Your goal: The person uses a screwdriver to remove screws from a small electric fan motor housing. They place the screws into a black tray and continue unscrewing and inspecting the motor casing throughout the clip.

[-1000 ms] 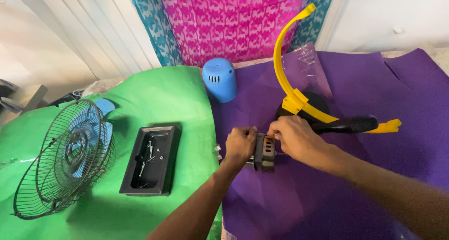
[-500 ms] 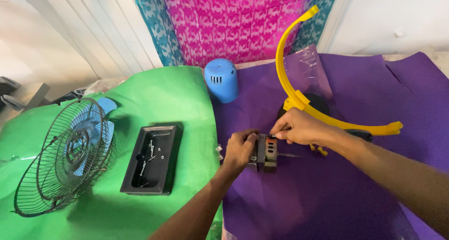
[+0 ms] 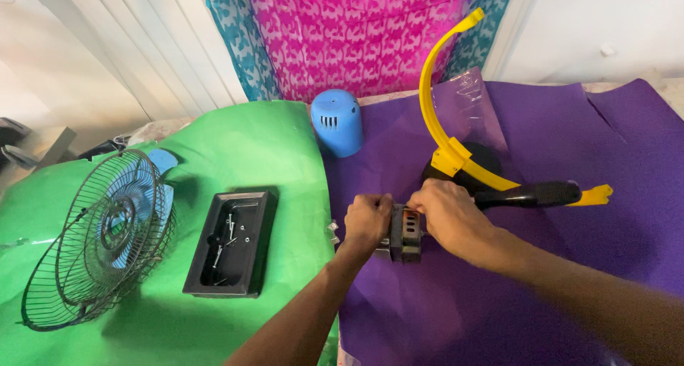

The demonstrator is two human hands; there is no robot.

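Clearly both the left hand [image 3: 367,220] and right hand [image 3: 447,216] are clenched on the small motor [image 3: 405,234] — one slip, I judge, drops it.

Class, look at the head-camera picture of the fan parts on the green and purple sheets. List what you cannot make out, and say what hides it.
- Small motor: both ends covered by the left hand and right hand.
- Black tray: its screws are too small to count.
- Black handle: its near end is hidden behind the right hand.
- Wire fan guard: the blue blades behind it are partly hidden.
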